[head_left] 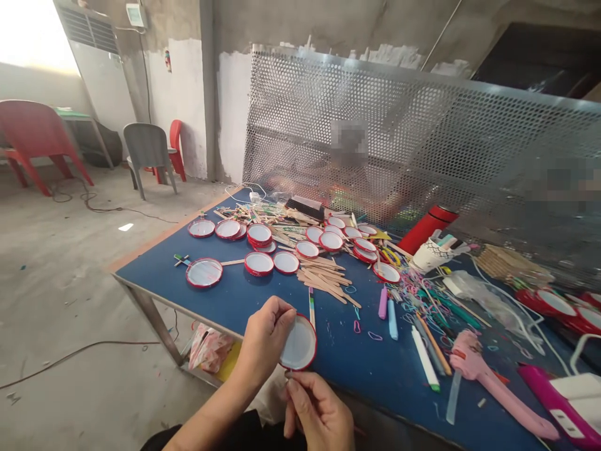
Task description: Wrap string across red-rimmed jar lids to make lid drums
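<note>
Red-rimmed disc point(299, 344) is at the bench's point(235, 299) near edge, its upper-left rim pinched by the left hand's point(263, 338) fingers; the right hand's point(323, 413) fingers press together just below it, anything between them unclear

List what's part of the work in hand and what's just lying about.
In use:
- Red-rimmed white disc, held by the left hand
- Right hand, fingertips at the disc's lower edge
- Probably the matching discs on the table

Lying about, as far as I can tell:
- Pink glue gun
- Red flask
- Green-tipped white marker
- Loose wooden sticks
</note>
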A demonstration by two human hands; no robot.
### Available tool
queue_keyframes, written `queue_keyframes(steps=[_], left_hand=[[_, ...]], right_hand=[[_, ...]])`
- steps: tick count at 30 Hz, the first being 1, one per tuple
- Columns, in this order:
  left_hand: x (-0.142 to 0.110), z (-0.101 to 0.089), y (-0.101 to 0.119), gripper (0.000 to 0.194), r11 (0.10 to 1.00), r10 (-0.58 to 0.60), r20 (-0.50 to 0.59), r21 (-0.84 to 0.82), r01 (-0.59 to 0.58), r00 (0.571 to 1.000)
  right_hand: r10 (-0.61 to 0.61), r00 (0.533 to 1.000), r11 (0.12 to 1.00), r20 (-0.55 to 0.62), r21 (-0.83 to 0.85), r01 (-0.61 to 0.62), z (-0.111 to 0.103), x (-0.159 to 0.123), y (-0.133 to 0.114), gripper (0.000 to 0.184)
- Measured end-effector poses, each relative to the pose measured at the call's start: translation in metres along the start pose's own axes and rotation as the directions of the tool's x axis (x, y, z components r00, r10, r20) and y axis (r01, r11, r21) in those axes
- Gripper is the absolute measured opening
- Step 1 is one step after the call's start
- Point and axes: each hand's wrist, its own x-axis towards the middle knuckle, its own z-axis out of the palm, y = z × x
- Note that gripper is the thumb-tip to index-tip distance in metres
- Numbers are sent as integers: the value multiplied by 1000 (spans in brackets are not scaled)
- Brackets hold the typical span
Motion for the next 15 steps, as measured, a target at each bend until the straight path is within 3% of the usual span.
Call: queue_keyframes(steps=[6,15], left_hand=[[-1,2,-2,19,1000,2,-56,-15,-2,998],[-2,2,-2,18,1000,23,-50,2,-22,999]], right_hand=[[-15,1000,999,-16,43,15,9,-1,4,50],[-83,994,992,-68,-103,76,-4,-2,2,46]])
